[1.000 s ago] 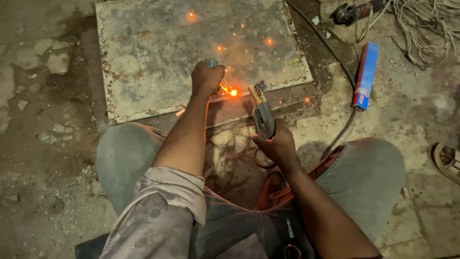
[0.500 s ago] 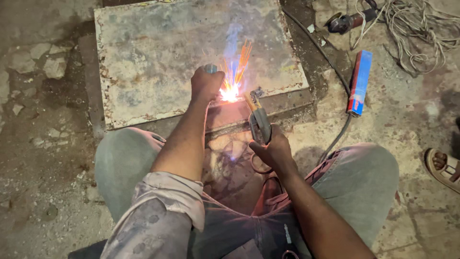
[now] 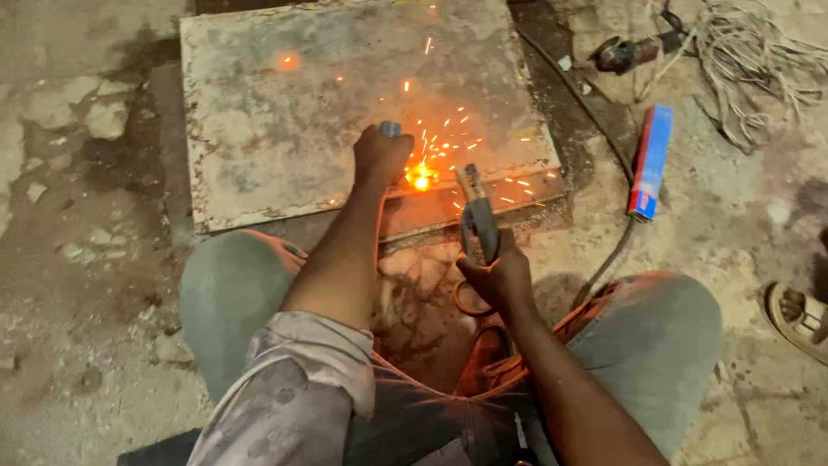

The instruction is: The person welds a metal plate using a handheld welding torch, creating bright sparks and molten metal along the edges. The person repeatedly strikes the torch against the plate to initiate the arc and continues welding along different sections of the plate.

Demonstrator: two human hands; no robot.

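A person crouches on a rough concrete floor, knees apart, with both hands out over a weld. Nearest the body, the right hand is wrapped tight around the grip of an electrode holder, whose clamp points forward and left toward a bright orange arc. The left hand is just left of that glow, fist curled around a short grey metal piece that pokes out above the knuckles, pressing down at the near edge of a worn, rust-stained metal plate. Sparks scatter up and to the right of both hands across the plate. A dark cable trails off to the right of the right hand. Beyond it, farther right, a long blue-and-red box lies flat on the floor; its contents cannot be seen. Farthest away, past the box, sit a dark power tool and a tangle of pale rope.
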